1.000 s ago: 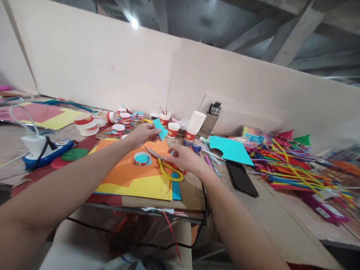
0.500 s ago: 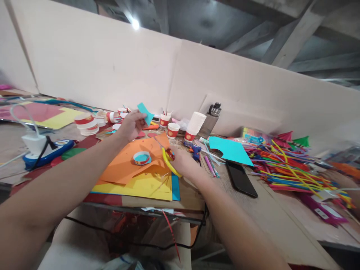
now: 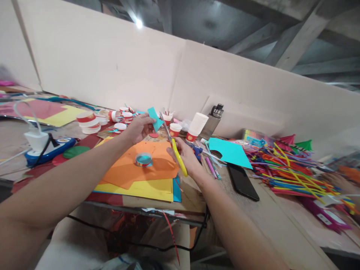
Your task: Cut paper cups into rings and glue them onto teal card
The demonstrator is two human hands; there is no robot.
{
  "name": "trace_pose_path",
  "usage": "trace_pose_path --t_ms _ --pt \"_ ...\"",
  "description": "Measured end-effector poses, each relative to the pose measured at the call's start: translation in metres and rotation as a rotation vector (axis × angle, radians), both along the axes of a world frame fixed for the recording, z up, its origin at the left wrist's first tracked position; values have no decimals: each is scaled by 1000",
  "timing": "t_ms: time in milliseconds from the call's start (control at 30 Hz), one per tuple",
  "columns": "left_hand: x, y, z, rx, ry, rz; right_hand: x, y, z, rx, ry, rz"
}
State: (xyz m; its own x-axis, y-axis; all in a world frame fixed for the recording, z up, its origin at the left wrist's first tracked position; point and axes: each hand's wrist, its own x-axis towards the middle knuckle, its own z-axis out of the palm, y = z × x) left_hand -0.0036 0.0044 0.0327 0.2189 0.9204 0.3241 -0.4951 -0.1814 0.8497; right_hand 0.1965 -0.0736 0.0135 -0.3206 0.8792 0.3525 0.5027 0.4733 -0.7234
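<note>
My left hand (image 3: 140, 128) pinches a small teal paper piece (image 3: 154, 117) above the table. My right hand (image 3: 184, 156) grips yellow-handled scissors (image 3: 176, 149), lifted off the table with the blades pointing up toward that teal piece. Below them lie an orange paper sheet (image 3: 132, 168) and a yellow sheet (image 3: 146, 186). A short cut cup ring with a teal inside (image 3: 143, 159) sits on the orange sheet.
Red-and-white paper cups (image 3: 174, 129) and a white cup stack (image 3: 197, 126) stand at the back beside a dark bottle (image 3: 212, 120). A teal sheet (image 3: 229, 150), a black phone (image 3: 243, 182) and several coloured straws (image 3: 292, 170) lie right. A white charger (image 3: 36, 141) sits left.
My right hand picked the scissors up off the orange sheet and raised them. My left hand lifted the teal piece, then brought it close to the blades.
</note>
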Motion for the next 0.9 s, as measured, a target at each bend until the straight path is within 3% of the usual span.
trace_pose_path --t_ms 200,900 --pt "2 -1 1 2 25 10 -2 -3 2 -119 84 42" --pt "8 -8 4 -3 46 9 -3 -3 0 -118 69 -18"
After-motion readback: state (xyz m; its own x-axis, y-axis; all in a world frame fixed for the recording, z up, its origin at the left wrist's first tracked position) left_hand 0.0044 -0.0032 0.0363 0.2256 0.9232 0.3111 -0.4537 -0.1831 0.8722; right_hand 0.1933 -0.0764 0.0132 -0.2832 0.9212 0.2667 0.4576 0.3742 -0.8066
